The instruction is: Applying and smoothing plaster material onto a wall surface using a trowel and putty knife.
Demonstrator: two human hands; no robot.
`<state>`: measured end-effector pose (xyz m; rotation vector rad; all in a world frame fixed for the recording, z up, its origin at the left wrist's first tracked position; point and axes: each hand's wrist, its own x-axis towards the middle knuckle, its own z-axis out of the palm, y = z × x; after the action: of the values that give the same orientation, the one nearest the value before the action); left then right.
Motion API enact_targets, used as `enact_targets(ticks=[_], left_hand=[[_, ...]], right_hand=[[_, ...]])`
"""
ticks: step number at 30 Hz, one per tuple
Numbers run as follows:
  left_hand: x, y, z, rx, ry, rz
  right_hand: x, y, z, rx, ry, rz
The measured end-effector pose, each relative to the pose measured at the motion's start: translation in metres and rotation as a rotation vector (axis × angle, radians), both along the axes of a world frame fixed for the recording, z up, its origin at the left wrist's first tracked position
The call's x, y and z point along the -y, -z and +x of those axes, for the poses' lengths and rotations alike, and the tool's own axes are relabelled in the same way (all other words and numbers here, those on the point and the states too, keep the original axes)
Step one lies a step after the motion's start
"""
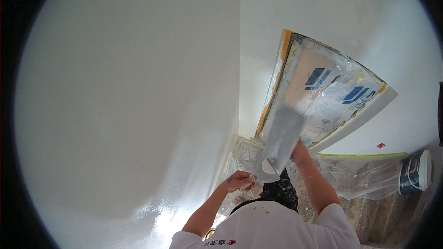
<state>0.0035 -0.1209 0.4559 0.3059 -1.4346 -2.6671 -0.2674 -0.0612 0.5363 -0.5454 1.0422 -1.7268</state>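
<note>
My left hand (240, 181) is closed around the handle of a putty knife (259, 175), held low in front of my body. White filler (267, 167) sits on its grey blade. My right hand (299, 152) grips a wide, flat plastering trowel (285, 133), with its fingers partly hidden behind the blade. The trowel's lower edge meets or overlaps the putty knife's blade at the filler; I cannot tell whether they touch. Its upper end is smeared by motion.
A framed panel (318, 92), covered in clear film with blue print and edged with orange tape, stands ahead. A smooth pale wall (124, 87) rises at left. Plastic sheeting (350, 175) covers the floor's edge under green tape. A dark bucket (410, 175) stands at far right.
</note>
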Motion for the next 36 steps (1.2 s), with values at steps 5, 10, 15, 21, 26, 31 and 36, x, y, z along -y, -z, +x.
enact_targets(ticks=[5, 10, 15, 21, 26, 31, 36], left_hand=[[0.009, -0.012, 0.013, -0.075, -0.205, 0.084], [0.031, -0.04, 0.021, 0.209, -0.472, -0.224], [0.028, -0.076, 0.012, 0.275, -0.725, -0.411], [0.007, -0.106, 0.025, 0.08, -0.908, -1.056], [0.003, -0.083, 0.048, 0.237, -0.942, -1.385], [-0.035, -0.024, 0.077, 0.552, -0.835, -1.121], [-0.078, 0.026, 0.108, 0.725, -0.823, -0.863]], right_hand=[[-0.009, -0.02, -0.022, -0.871, -0.629, 0.53], [-0.055, -0.021, -0.035, -0.186, -0.408, 0.383], [-0.069, -0.035, 0.006, -1.037, -0.24, 0.381], [-0.053, -0.054, 0.032, -1.676, -0.279, -0.185], [0.003, -0.015, 0.043, -1.76, -0.094, -0.416], [0.14, -0.005, 0.059, -1.149, 0.369, -0.256], [0.254, -0.01, 0.041, -0.817, 0.413, -0.219]])
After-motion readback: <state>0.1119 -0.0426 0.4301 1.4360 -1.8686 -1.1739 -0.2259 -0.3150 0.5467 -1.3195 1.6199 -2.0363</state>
